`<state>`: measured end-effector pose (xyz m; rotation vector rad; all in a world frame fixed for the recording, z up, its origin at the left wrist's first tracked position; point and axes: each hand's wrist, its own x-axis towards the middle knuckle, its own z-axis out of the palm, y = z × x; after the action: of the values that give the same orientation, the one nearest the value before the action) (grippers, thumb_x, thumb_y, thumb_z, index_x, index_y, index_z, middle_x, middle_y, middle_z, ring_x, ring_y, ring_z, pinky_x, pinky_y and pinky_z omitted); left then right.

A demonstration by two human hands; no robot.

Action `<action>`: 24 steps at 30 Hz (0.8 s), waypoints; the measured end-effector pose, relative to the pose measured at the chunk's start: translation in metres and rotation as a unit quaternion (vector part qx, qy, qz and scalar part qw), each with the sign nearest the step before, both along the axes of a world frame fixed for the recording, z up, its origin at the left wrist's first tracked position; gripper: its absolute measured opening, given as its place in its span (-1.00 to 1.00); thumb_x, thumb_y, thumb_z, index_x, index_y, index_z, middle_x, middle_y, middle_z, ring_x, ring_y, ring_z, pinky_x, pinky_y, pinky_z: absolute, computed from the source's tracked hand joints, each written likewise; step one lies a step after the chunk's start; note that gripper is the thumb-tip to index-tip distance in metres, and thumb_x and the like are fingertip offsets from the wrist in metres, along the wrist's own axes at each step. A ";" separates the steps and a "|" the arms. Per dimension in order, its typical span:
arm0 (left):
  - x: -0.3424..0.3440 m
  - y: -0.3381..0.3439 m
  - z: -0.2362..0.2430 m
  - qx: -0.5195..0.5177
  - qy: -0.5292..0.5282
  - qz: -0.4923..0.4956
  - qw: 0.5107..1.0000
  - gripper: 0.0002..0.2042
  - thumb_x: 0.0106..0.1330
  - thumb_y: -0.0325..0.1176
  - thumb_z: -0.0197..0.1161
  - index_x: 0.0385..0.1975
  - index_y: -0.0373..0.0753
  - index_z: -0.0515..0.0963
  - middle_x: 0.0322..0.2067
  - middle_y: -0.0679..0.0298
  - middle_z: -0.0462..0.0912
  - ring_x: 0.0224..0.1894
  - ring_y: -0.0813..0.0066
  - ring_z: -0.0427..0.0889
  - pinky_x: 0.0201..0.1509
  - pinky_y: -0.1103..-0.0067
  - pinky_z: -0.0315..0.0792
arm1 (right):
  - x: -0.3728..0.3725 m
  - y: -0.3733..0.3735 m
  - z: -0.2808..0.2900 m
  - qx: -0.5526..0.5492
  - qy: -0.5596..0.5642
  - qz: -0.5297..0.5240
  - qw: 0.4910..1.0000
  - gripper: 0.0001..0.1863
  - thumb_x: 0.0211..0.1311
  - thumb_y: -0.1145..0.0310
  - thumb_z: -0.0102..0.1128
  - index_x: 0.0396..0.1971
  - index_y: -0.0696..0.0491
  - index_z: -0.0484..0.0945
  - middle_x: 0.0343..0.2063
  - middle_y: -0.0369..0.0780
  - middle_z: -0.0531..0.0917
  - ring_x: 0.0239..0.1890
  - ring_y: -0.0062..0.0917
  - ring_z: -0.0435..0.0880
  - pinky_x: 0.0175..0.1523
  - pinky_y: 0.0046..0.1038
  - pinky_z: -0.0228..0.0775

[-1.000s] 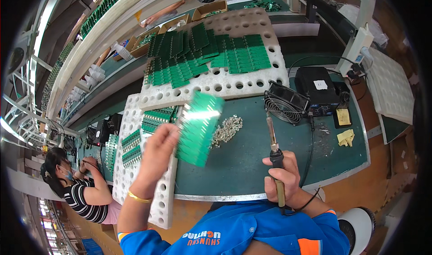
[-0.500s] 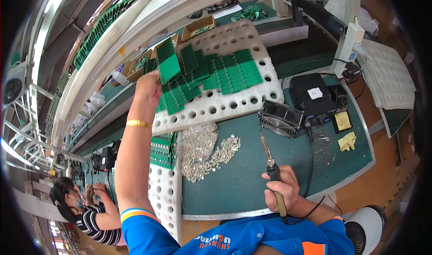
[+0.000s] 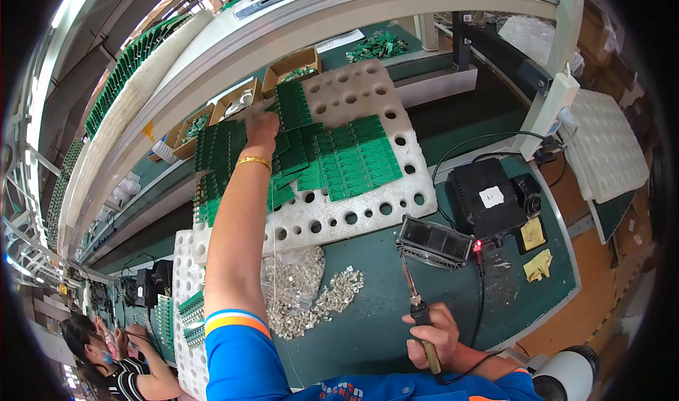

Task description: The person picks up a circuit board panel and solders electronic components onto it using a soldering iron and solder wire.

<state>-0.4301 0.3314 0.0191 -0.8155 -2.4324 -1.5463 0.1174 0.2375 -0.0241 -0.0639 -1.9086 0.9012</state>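
Note:
My left hand (image 3: 262,129) reaches over green circuit board panels (image 3: 353,157) lying on a white foam slab (image 3: 332,221) with round holes. Its fingers look bunched, and what they hold is hidden. One panel (image 3: 293,104) lies beside that hand, on its right. A thin pale strand (image 3: 274,217) runs down near the left wrist. In my right hand (image 3: 435,337), a soldering iron (image 3: 417,309) is gripped by its handle, tip pointing up and away toward a small black fan (image 3: 435,243). Small metal parts (image 3: 290,316) lie heaped on the green bench mat, some under a clear bag (image 3: 300,266).
A black soldering station (image 3: 481,196) stands at right beside a yellow sponge (image 3: 532,234) and crumpled yellow cloth (image 3: 538,265). Cardboard boxes (image 3: 290,68) line the back below a metal shelf frame. A co-worker (image 3: 120,362) sits at lower left. A white fan (image 3: 566,376) is at lower right.
My left hand has moved down and right onto the panels; the tilted panel it held no longer shows raised in it. My right hand still holds the iron. The view has shifted.

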 end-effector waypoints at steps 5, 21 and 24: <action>0.046 0.004 0.017 -0.130 0.038 0.045 0.990 -0.89 0.09 -0.37 0.29 -0.44 -0.22 0.69 -0.53 0.27 0.63 -0.49 0.44 0.58 -0.40 0.47 0.41 | 0.002 0.002 -0.002 -0.008 -0.020 -0.008 1.000 -0.65 0.04 0.50 0.28 -0.12 0.08 0.46 -0.25 -0.06 0.69 -0.36 -0.29 0.65 -0.25 -0.29 0.51; 0.344 -0.264 0.089 0.088 -0.524 -0.319 0.785 -0.77 0.43 -0.37 0.15 -0.01 -0.30 0.53 -0.36 0.42 0.63 -0.49 0.77 0.33 -0.45 0.77 0.24 | 0.000 -0.021 0.011 -0.004 0.011 0.107 0.994 -0.75 0.29 0.43 0.24 -0.11 0.10 0.42 -0.34 -0.04 0.67 -0.40 -0.26 0.63 -0.32 -0.29 0.49; 0.413 -0.284 0.074 0.032 -0.516 -0.352 0.780 -0.77 0.49 -0.32 0.10 0.04 -0.25 0.43 -0.31 0.38 0.67 -0.43 0.75 0.37 -0.33 0.71 0.32 | 0.002 -0.036 0.028 -0.033 -0.032 0.132 0.990 -0.75 0.33 0.33 0.24 -0.14 0.11 0.42 -0.34 -0.03 0.67 -0.41 -0.25 0.64 -0.30 -0.29 0.49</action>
<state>-0.0168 0.0474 0.0926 -1.1534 -2.8116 -2.9940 0.1198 0.2016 0.0041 0.1250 -1.9767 1.1525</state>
